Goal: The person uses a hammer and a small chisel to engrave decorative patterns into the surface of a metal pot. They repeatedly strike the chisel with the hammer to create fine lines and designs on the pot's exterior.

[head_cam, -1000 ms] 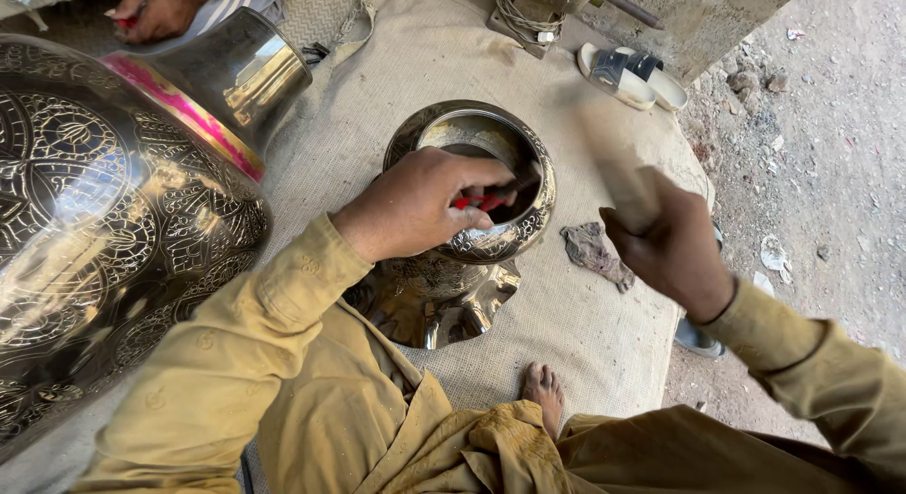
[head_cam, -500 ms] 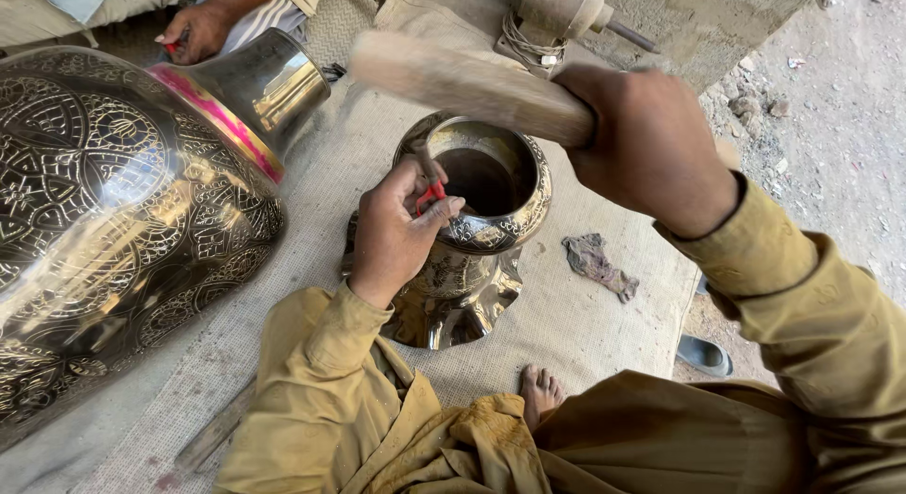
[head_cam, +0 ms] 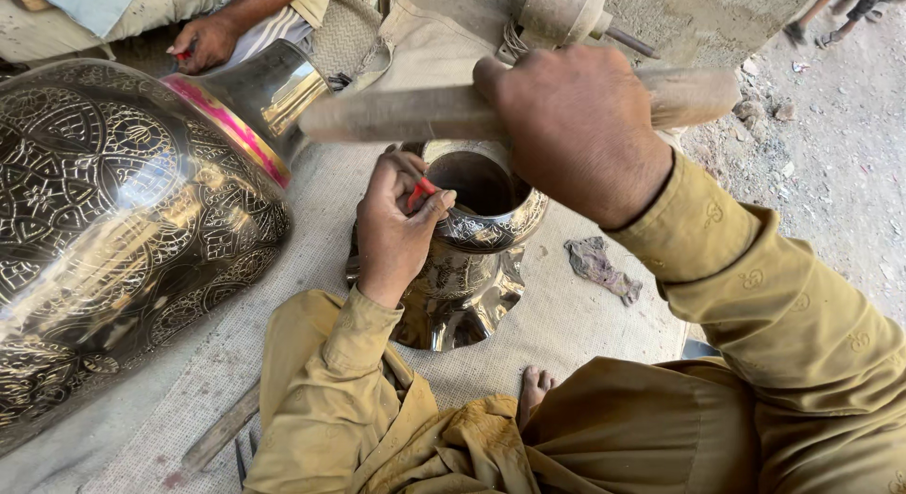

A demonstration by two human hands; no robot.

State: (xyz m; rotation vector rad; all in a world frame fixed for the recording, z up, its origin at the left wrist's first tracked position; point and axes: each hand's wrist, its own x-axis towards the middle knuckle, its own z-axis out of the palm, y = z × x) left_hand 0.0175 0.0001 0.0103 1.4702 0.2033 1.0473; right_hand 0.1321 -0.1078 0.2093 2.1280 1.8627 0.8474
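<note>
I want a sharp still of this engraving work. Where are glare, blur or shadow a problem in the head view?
Head view: the wooden mallet in the right hand is smeared by motion blur; bright glare sits on the neck of the large engraved vase and the small vase; the left hand with the red-tipped tool is sharp; the small vase's mouth is in deep shadow.

no packages, labels, signs or screens visible

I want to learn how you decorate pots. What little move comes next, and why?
Probably bring the raised wooden mallet down onto the thin red-marked chisel. The right hand holds the mallet above the small engraved brass vase, while the left hand pinches the chisel against the vase's patterned rim, seemingly ready for a tap.
</note>
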